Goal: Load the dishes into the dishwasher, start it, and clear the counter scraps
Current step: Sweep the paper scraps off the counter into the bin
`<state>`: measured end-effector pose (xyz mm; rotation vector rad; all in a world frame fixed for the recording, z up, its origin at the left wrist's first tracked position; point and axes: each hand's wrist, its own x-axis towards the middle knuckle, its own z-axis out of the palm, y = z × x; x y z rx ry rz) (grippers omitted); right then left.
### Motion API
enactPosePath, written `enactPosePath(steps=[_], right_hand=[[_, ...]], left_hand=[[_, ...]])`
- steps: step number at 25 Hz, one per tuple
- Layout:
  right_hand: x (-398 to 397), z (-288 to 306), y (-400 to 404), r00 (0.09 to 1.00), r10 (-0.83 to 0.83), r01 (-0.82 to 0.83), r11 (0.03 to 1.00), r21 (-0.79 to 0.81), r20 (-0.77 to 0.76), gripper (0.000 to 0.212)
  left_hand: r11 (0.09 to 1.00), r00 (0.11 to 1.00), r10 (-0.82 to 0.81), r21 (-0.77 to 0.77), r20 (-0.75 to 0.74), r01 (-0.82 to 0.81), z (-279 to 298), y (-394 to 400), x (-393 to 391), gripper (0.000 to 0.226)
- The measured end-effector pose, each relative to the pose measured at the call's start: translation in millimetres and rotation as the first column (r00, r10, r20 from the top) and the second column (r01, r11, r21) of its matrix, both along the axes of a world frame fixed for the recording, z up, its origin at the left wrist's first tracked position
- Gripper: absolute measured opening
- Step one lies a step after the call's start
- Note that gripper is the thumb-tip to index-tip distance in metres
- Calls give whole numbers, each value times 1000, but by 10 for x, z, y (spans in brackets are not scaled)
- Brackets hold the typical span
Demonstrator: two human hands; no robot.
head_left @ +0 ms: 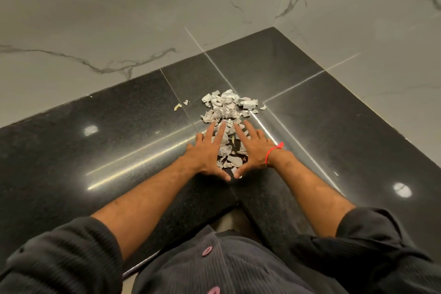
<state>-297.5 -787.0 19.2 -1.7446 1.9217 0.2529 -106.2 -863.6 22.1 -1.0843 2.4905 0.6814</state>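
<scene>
— Two hands flat on the counter (107, 150), is that right?

— Yes. The left hand (207, 153) and right hand (254, 150) lie palms down, fingers straight and spread, thumbs nearly meeting at the near side. They grasp nothing; they bracket the near end of the scraps (226, 114) between them.

— What do the scraps look like?

— Torn, crumpled bits of pale grey-white paper, with a few small yellowish slivers mixed in. They sit on the black speckled stone near the inner corner of the counter.

— Which way does the heap run?

— Its long axis runs away from the person, from between the thumbs out past the fingertips, widening into a thicker clump at the far end.

— Anything around it?

— A red thread (274, 150) circles the right wrist. Two stray bits (180, 105) lie apart, left of the far clump. Beyond stands the marble wall (119, 19), meeting another in a corner.
</scene>
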Motion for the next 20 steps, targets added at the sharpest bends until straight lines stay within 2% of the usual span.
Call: enactPosePath(steps=[3, 6, 7, 8, 10, 13, 15, 16, 18, 20], right_hand=[[4, -100, -24, 997, 78, -78, 994, -71, -6, 134], [-35, -169, -35, 982, 36, 1, 981, -193, 187, 89], [-48, -189, -23, 973, 19, 34, 974, -226, 230, 83], [-64, -191, -1, 967, -7, 73, 966, -246, 257, 86], [-102, -152, 80, 958, -112, 180, 952, -247, 265, 109], [-141, -123, 184, 965, -200, 228, 959, -170, 167, 132], [-60, -193, 180, 973, -183, 199, 973, -113, 140, 129], [-1, -237, 156, 969, -173, 194, 975, -110, 177, 122], [69, -268, 91, 925, -180, 234, 964, -125, 336, 109], [27, -223, 61, 869, -227, 313, 941, -132, 439, 110]], left_hand=[[998, 1000, -23, -59, 0, 23, -60, 49, -41, 151], [997, 999, -45, -56, -15, 44, -99, 19, -6, 137], [997, 998, -53, -63, -27, 51, -93, 4, 11, 133], [996, 997, -52, -73, -49, 49, -84, -8, 33, 132], [997, 997, -12, -78, -77, 6, -66, -48, 112, 137], [996, 996, 82, 30, -22, -81, -98, -85, 235, 142], [995, 997, 70, 79, -20, -68, -146, -33, 214, 136], [993, 996, 65, 100, -52, -60, -163, -7, 172, 131], [984, 985, 114, 149, -134, -93, -156, -7, 91, 124], [978, 974, 155, 162, -166, -128, -123, -70, 93, 128]])
